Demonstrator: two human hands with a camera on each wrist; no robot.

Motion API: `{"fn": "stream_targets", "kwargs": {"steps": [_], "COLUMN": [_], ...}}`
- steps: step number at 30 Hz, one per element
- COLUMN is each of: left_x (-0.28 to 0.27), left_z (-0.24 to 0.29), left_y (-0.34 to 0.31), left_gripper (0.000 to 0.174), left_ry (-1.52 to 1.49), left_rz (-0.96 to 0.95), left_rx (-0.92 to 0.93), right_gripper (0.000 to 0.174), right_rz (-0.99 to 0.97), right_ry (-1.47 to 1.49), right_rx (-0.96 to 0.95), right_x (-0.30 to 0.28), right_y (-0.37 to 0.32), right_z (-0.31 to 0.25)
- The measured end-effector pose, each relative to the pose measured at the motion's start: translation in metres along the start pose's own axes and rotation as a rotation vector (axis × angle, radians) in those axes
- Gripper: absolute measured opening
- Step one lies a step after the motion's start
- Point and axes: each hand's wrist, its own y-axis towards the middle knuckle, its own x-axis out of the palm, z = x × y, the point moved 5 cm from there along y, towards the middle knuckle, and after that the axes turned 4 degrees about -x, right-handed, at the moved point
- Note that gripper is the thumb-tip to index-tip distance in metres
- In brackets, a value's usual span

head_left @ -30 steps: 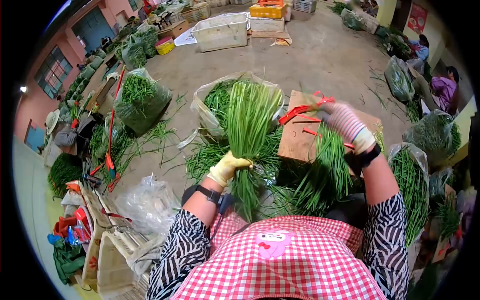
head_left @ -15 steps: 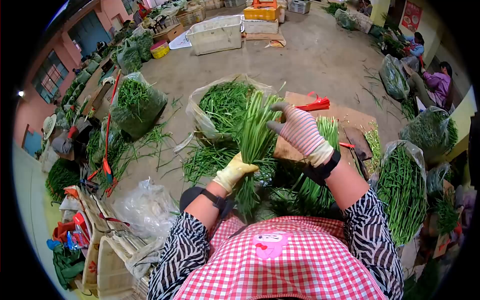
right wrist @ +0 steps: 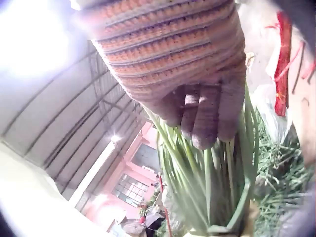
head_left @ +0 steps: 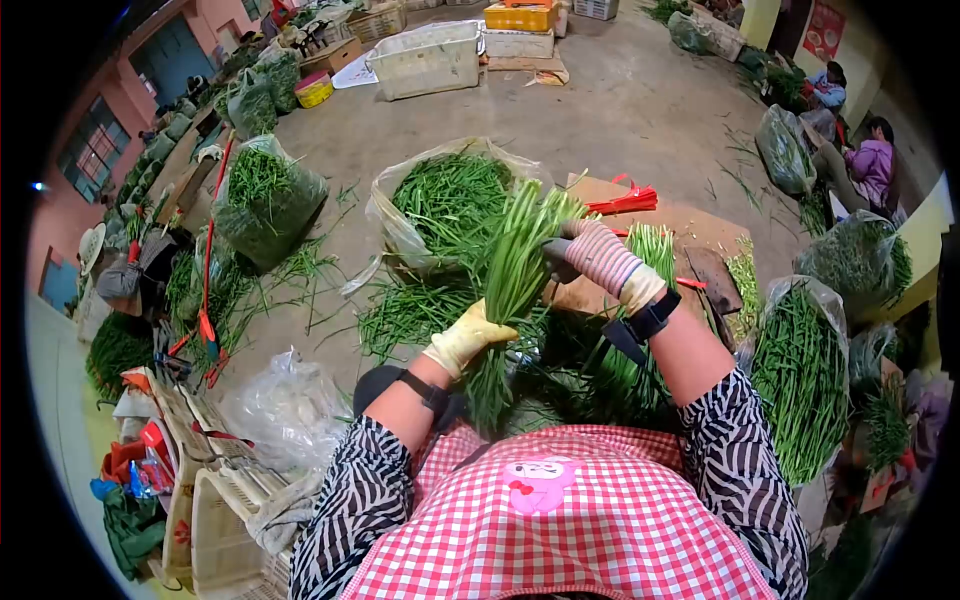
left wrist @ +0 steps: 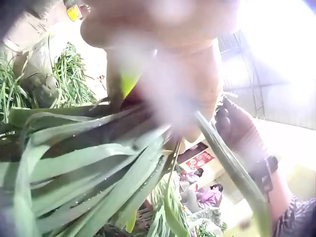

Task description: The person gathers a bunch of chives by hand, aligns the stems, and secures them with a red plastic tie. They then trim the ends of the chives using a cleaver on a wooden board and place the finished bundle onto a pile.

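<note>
A thick bunch of garlic chives (head_left: 515,255) stands tilted in front of the apron, pale stem ends up and leaves hanging down. My left hand (head_left: 468,338), in a pale yellow glove, grips it around its lower middle. Near the upper part, my right hand (head_left: 598,255) in a striped glove holds the bunch's right side. The right wrist view shows its dark fingertips (right wrist: 205,133) bent against the stems. In the left wrist view, broad leaves (left wrist: 94,163) spread below the left hand, whose fingers are blurred.
A board (head_left: 690,225) at the right carries red ties (head_left: 628,202) and another chive bunch (head_left: 652,248). Behind the held bunch stands an open plastic bag (head_left: 385,215) of chives. Loose chives (head_left: 415,320) lie on the floor. A filled bag (head_left: 800,380) stands right, crates (head_left: 235,525) left.
My right hand has come left from the board with the red ties to the bunch, and its fingers have closed on the stems. The bunch has tipped to the right at its top.
</note>
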Motion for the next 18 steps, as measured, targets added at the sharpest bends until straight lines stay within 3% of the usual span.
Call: {"fn": "stream_targets", "kwargs": {"steps": [3,8,10,12,14,15,16,18], "left_x": [0.007,-0.003,-0.002,0.000,-0.001,-0.005,-0.007,-0.007], "left_z": [0.008,-0.011,-0.009,-0.006,-0.006,-0.010,-0.010,-0.009], "left_y": [-0.004,0.000,-0.002,-0.004,-0.005,-0.004,-0.003,0.000], "left_gripper": [0.048,0.047,0.046,0.042,0.040,0.038,0.038,0.036], "left_ry": [-0.121,-0.116,-0.126,-0.128,-0.158,-0.161,-0.147,-0.117], "left_rz": [0.019,-0.010,-0.018,0.007,0.021,0.016,0.021,0.025], "left_rx": [-0.007,-0.052,-0.083,-0.063,-0.091,-0.090,-0.082,-0.067], "right_gripper": [0.027,0.024,0.026,0.026,0.027,0.031,0.037,0.042], "right_rz": [0.007,0.144,0.301,0.337,0.245,0.177,-0.050,-0.225], "right_ry": [0.136,0.336,0.582,0.674,0.384,0.100,0.018,-0.587], "right_rx": [0.062,-0.001,-0.263,-0.439,-0.386,-0.148,-0.050,-0.244], "right_x": [-0.004,-0.043,-0.086,-0.130,-0.125,-0.112,-0.087,-0.057], "right_y": [-0.009,-0.011,-0.024,-0.042,-0.073,-0.081,-0.087,-0.084], "right_z": [0.002,0.000,-0.009,-0.029,-0.057,-0.058,-0.057,-0.038]}}
